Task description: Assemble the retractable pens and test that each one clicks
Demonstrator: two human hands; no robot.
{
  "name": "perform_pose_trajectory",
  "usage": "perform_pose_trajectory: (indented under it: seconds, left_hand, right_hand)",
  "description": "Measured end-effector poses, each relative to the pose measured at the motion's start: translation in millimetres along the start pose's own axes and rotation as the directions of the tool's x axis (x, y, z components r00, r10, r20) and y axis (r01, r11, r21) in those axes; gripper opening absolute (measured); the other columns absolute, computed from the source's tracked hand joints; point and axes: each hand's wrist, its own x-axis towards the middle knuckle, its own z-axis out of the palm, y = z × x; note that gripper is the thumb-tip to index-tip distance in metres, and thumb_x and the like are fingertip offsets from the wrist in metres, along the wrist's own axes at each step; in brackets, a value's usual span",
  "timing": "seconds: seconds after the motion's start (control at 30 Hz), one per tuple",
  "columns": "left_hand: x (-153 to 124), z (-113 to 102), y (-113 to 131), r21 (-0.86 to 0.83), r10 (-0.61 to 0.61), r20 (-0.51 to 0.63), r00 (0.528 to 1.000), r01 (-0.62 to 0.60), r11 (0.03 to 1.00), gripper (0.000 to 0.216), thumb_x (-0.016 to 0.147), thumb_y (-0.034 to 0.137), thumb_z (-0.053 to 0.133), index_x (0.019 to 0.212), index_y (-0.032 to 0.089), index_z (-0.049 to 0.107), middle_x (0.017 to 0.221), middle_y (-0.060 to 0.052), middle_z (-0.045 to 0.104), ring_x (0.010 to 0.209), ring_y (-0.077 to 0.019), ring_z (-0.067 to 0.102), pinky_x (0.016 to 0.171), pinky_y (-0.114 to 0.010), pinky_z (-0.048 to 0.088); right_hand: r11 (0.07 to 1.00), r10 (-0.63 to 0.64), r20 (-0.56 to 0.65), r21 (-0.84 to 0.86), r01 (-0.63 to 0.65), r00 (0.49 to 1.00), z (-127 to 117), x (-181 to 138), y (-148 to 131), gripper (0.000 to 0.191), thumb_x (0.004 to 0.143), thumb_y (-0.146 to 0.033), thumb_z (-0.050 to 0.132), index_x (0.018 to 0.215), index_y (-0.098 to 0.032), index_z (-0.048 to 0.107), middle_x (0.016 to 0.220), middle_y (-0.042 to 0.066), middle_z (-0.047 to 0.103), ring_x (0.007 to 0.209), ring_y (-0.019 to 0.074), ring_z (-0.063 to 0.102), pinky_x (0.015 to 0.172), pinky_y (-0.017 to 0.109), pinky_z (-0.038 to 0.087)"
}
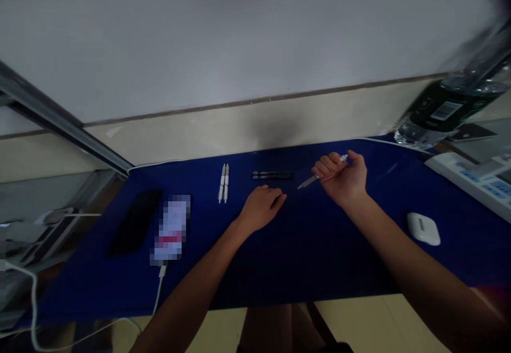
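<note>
My right hand [341,178] is raised above the dark blue desk mat [319,257], closed around a white pen [308,182] whose silver tip points down and left. My left hand [261,207] rests palm down on the mat, holding nothing, with its fingers lightly curled. Nearest to it, just beyond the fingertips, lie two black pens [272,175] side by side. Two white pens [223,182] lie together further left. Between them and my left forearm are a black phone [134,222] and a second phone [171,229] with a blurred screen.
A white charging cable [159,289] runs from the second phone off the mat's near edge. A white earbud case [423,229] sits at the right. A water bottle [451,108] lies tilted at the back right, beside a white keypad device [471,177]. A wall stands behind the desk.
</note>
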Motion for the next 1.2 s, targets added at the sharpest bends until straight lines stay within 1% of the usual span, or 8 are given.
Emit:
perform_pose_trajectory:
  seconds: [0.13, 0.4, 0.6, 0.83, 1.03, 1.2]
  left_hand:
    - [0.1, 1.0, -0.3, 0.009, 0.0, -0.002, 1.0, 0.0, 1.0, 0.038, 0.102, 0.037, 0.029, 0.079, 0.019, 0.055, 0.068, -0.001, 0.057, 0.07, -0.0171, 0.051, 0.072, -0.033, 0.039]
    - [-0.2, 1.7, -1.2, 0.008, 0.0, -0.012, 1.0, 0.0, 1.0, 0.039, 0.102, 0.038, 0.029, 0.08, 0.019, 0.056, 0.069, -0.002, 0.058, 0.073, -0.0179, 0.053, 0.072, -0.033, 0.039]
    - [-0.3, 0.8, -0.6, 0.014, 0.003, -0.009, 1.0, -0.002, 1.0, 0.038, 0.102, 0.037, 0.03, 0.078, 0.019, 0.054, 0.068, -0.001, 0.057, 0.07, -0.0169, 0.052, 0.071, -0.032, 0.039]
    - [-0.4, 0.8, -0.9, -0.002, -0.004, -0.006, 1.0, 0.004, 1.0, 0.038, 0.102, 0.038, 0.03, 0.079, 0.019, 0.055, 0.071, -0.002, 0.059, 0.072, -0.0173, 0.053, 0.072, -0.033, 0.04]
    - [-0.1, 0.1, -0.2, -0.001, -0.003, -0.012, 1.0, 0.003, 1.0, 0.038, 0.102, 0.037, 0.03, 0.079, 0.02, 0.055, 0.073, -0.002, 0.061, 0.072, -0.0172, 0.053, 0.071, -0.032, 0.04]
    - [-0.1, 0.1, -0.1, 0.009, 0.003, -0.014, 1.0, -0.003, 1.0, 0.038, 0.102, 0.036, 0.029, 0.077, 0.02, 0.053, 0.07, -0.001, 0.059, 0.071, -0.0172, 0.052, 0.07, -0.031, 0.039]
  right_hand:
    - [0.999, 0.001, -0.015, -0.034, -0.001, 1.0, 0.6, 0.4, 1.7, 0.035, 0.078, -0.036, 0.045, 0.056, -0.022, 0.022, 0.048, -0.004, 0.023, 0.044, 0.0121, 0.028, 0.047, 0.028, 0.032]
    - [0.999, -0.011, -0.017, -0.032, 0.01, 1.0, -0.5, 0.8, -0.5, 0.035, 0.077, -0.038, 0.048, 0.057, -0.022, 0.025, 0.049, -0.004, 0.025, 0.045, 0.0122, 0.029, 0.048, 0.028, 0.034]
    - [0.999, 0.009, 0.018, -0.05, -0.008, 1.0, 3.1, -0.8, 1.2, 0.031, 0.075, -0.034, 0.049, 0.056, -0.021, 0.027, 0.049, -0.004, 0.025, 0.045, 0.0116, 0.028, 0.047, 0.028, 0.034]
    - [0.999, 0.019, 0.01, -0.038, -0.018, 1.0, 0.6, 0.3, -1.2, 0.035, 0.078, -0.043, 0.049, 0.057, -0.022, 0.029, 0.049, -0.004, 0.026, 0.046, 0.0126, 0.031, 0.049, 0.029, 0.036]
    - [1.0, 0.016, 0.023, -0.024, -0.015, 1.0, 2.8, -0.7, 1.7, 0.031, 0.075, -0.034, 0.048, 0.056, -0.021, 0.027, 0.049, -0.004, 0.025, 0.045, 0.0118, 0.028, 0.047, 0.028, 0.032]
    - [1.0, 0.004, 0.026, 0.004, -0.004, 1.0, 3.5, -1.6, 1.0, 0.029, 0.076, -0.035, 0.046, 0.057, -0.022, 0.029, 0.049, -0.004, 0.025, 0.046, 0.0122, 0.028, 0.049, 0.028, 0.032]
